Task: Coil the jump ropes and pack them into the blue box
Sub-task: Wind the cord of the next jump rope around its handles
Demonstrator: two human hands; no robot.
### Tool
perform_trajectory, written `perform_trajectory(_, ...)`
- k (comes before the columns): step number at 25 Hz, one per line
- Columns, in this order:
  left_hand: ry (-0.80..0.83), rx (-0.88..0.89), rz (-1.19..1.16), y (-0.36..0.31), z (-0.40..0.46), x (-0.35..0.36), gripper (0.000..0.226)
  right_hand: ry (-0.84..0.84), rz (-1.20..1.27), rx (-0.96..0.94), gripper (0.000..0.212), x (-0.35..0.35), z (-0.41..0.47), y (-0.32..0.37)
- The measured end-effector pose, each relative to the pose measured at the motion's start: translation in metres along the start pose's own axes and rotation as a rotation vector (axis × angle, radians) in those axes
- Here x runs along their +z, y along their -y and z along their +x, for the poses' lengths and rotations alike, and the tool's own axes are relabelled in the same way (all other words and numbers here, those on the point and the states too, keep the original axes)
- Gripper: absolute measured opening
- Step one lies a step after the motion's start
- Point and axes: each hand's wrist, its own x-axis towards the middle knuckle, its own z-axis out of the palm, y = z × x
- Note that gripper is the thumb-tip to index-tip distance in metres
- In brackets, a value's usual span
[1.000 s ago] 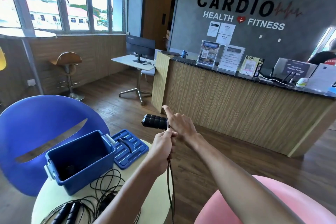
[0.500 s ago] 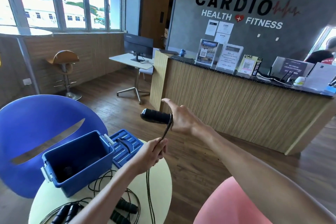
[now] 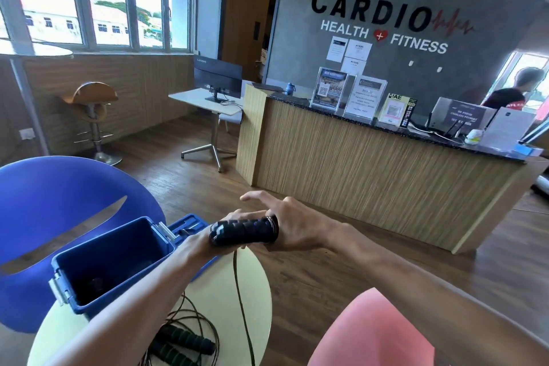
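Both arms are stretched out over the round bench (image 3: 255, 282), and a black jump rope handle (image 3: 245, 230) is held level in the air, just past the open blue box (image 3: 118, 255). The right hand (image 3: 294, 227) is wrapped around the handle's right end, its index finger pointed out straight while the rest are curled about the grip. The left hand (image 3: 237, 229) is largely hidden behind the handle; its fingertips are seen at the handle's top edge, but how it grips cannot be told. A thin black cord (image 3: 240, 300) is seen dropping from under the handle, down past the bench's edge. The blue box is stood on the bench's far left side, lid off, something dark lying at its bottom. Its blue lid (image 3: 185, 227) is laid flat just behind it. A second jump rope (image 3: 184, 339) is left on the bench near the lower edge, two black foam handles side by side amid loose loops of cord. A blue chair (image 3: 44, 202) is placed behind the bench.
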Motion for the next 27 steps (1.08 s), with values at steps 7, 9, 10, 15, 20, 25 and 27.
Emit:
perform_trajectory(7,-0.066,-0.050,0.030,-0.005,0.013,-0.037,0.027,-0.034,-0.300,0.026,0.082,0.020,-0.022,0.012)
perform_trajectory(9,-0.104,-0.063,0.271,-0.027,0.008,-0.050,0.022,-0.065,-0.327,0.087,0.084,0.025,-0.019,0.005)
perform_trajectory(10,-0.107,-0.065,0.444,-0.041,0.005,-0.055,0.020,-0.079,-0.311,0.108,0.082,0.028,-0.019,0.002)
perform_trajectory(15,-0.080,-0.154,0.868,-0.080,0.002,-0.050,0.015,-0.171,-0.263,0.224,0.080,0.040,-0.008,0.006)
perform_trajectory(20,-0.253,-0.331,0.761,-0.072,0.005,-0.049,0.014,-0.192,-0.233,0.211,0.096,0.047,0.004,0.017)
perform_trajectory(25,-0.267,-0.334,0.674,-0.091,-0.015,-0.030,0.015,-0.206,-0.324,0.332,0.056,0.041,0.011,0.001)
perform_trajectory(27,-0.364,-0.297,0.627,-0.099,-0.027,-0.016,0.021,-0.229,-0.385,0.339,0.054,0.032,0.013,-0.006)
